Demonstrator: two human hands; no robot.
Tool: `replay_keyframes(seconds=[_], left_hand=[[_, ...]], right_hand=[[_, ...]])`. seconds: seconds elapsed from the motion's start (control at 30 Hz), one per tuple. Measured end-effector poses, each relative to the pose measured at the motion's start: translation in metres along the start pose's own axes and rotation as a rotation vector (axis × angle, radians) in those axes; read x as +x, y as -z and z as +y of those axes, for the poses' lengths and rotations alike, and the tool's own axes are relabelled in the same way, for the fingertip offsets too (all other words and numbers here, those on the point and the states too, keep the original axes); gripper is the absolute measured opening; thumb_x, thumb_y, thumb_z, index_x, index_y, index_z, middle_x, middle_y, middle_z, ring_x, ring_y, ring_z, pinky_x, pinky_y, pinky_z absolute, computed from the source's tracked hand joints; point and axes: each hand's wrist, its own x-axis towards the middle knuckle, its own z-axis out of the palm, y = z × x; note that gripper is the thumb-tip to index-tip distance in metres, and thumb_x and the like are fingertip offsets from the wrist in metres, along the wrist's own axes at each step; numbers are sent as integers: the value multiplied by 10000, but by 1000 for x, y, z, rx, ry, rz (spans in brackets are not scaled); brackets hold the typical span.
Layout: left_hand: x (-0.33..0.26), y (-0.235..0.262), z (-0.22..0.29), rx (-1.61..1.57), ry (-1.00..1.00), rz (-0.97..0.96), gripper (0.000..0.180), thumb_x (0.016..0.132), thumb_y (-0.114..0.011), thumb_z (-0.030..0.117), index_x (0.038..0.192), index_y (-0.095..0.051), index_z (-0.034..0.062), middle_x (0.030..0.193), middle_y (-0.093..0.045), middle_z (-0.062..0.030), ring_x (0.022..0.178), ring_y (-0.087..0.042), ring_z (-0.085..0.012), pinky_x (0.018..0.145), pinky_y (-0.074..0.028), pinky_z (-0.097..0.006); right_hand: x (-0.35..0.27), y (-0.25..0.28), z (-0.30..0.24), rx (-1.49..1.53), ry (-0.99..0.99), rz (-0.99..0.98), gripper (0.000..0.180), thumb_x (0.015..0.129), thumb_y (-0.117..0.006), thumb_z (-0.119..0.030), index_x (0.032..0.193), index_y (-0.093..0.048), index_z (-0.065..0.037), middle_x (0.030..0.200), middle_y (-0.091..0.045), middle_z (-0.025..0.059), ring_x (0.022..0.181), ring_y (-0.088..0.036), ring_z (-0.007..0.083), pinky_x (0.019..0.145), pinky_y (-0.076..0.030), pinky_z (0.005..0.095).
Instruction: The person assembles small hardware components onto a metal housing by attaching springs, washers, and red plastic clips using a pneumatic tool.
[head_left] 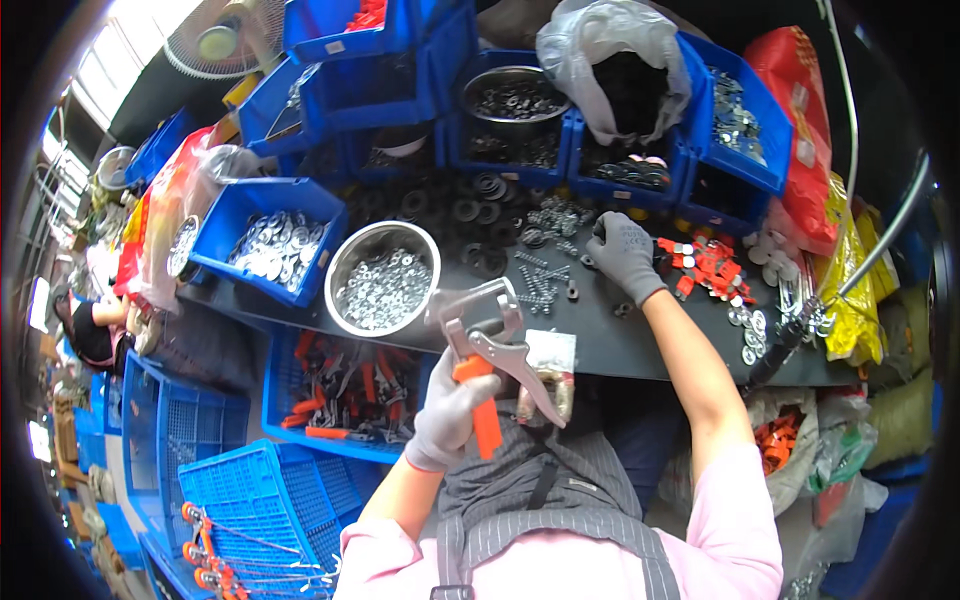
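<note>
My left hand (446,410), in a grey glove, is closed around the orange grip of a metal trigger handle (500,350), which looks like part of a caulking gun. Its silver bracket points up and its curved lever hangs to the right, above my lap. On the black worktop my gloved right hand (628,258) has its fingers curled down; whatever they pinch is hidden. Small coil springs (540,280) and nuts lie left of it, with orange plastic pieces (705,265) to its right. A steel bowl (382,278) of small metal nuts stands beyond my left hand.
Blue bins (270,240) of washers and small parts line the back and left. Below the table edge, a blue crate (290,400) holds orange-handled tools. A bendy metal arm (880,240) rises at right near yellow bags (850,290). A small clear packet (550,350) lies at the front edge.
</note>
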Motion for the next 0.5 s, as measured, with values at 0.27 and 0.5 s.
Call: replay_keyframes(seconds=[0.27,0.5], left_hand=[[46,-36,2,-661,414,-439,850,1087,-431,771,1645,-407,130,819,-442,12,626,-383,-96,547,-361,-245],[70,-98,-13,-73,341,-259,538,1128,-620,403,1545,-463,102,946,-622,-56,788,-601,-144,714,-531,-309]], right_hand=[[-76,85,-10,1064,-260,97,158,910,-754,-77,1056,-712,-34,899,-724,10,795,-657,78,710,-529,272],[-150,167,-63,1553,-204,-154,174,958,-727,20,1130,-707,3,1020,-715,-7,888,-639,35,792,-534,225]])
